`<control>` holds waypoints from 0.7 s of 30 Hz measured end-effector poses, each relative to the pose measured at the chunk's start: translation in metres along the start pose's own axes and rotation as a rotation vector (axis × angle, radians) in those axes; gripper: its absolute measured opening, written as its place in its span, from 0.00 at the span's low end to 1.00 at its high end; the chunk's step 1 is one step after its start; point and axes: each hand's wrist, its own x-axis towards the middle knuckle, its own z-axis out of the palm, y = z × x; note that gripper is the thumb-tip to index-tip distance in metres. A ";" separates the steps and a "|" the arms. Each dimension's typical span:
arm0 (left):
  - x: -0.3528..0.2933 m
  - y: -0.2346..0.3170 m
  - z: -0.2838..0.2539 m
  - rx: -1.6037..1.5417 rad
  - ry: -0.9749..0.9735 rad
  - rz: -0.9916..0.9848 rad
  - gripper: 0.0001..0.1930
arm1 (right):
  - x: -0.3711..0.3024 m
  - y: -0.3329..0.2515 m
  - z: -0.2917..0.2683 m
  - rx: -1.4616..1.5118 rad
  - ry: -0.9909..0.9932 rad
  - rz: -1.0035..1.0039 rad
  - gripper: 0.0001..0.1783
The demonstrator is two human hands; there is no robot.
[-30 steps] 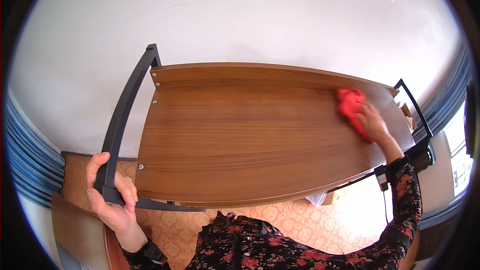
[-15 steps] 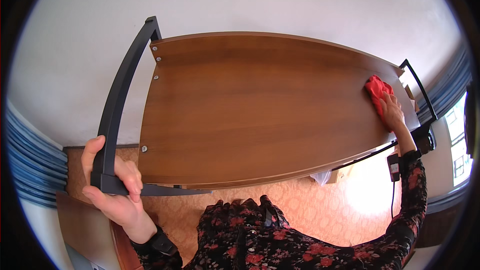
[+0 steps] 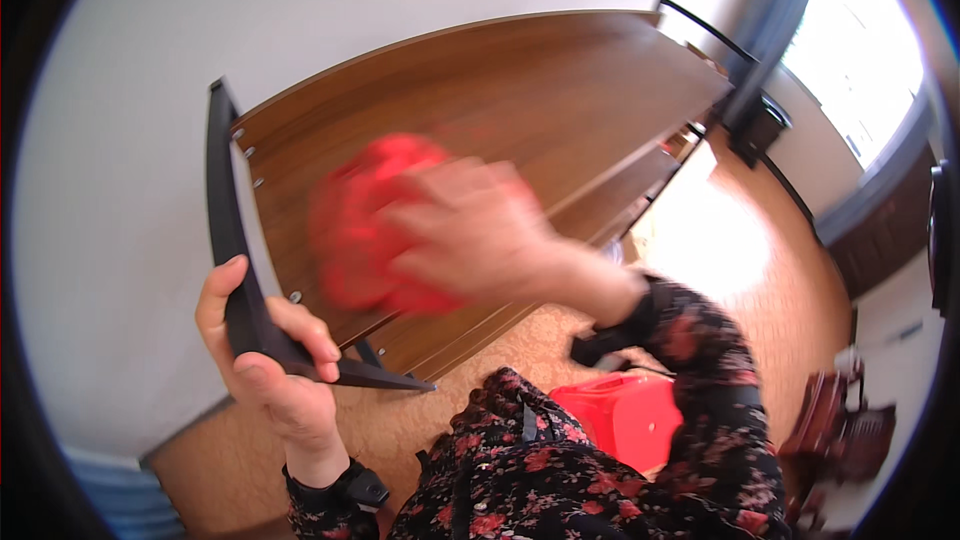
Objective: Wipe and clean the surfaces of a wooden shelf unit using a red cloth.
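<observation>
Right hand (image 3: 480, 225) holds a red cloth (image 3: 350, 240), palm down, with the fingers bent over it; motion blur hides the exact finger contact. Left hand (image 3: 285, 390) is closed around the near corner of a black frame (image 3: 222, 185), fingers and thumb wrapped about the bar.

The red cloth is located over the near left part of a brown wooden board (image 3: 570, 90); whether its whole underside touches the surface cannot be determined. Round metal bolts (image 3: 295, 297) are set along the left end of the board, next to the frame. A lower shelf (image 3: 620, 185) shows beneath the front edge.

Dark sleeves (image 3: 715, 380) with a red floral pattern cover both forearms. A red plastic object (image 3: 625, 420) is positioned on the patterned orange floor (image 3: 810, 210), partly hidden by the right sleeve. Behind the board stands a white wall (image 3: 110, 190). A bright window (image 3: 865, 50) is located at upper right, and a blue curtain (image 3: 120, 495) hangs at lower left.
</observation>
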 end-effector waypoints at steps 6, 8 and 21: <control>0.012 -0.011 -0.006 0.008 -0.080 0.085 0.32 | 0.023 -0.062 0.036 0.115 0.331 -0.256 0.17; 0.014 -0.018 -0.010 0.022 -0.090 0.096 0.31 | 0.016 -0.052 0.036 0.101 0.410 -0.242 0.18; 0.008 -0.014 -0.017 0.009 0.048 0.135 0.35 | -0.081 0.255 -0.023 -0.307 0.224 0.842 0.24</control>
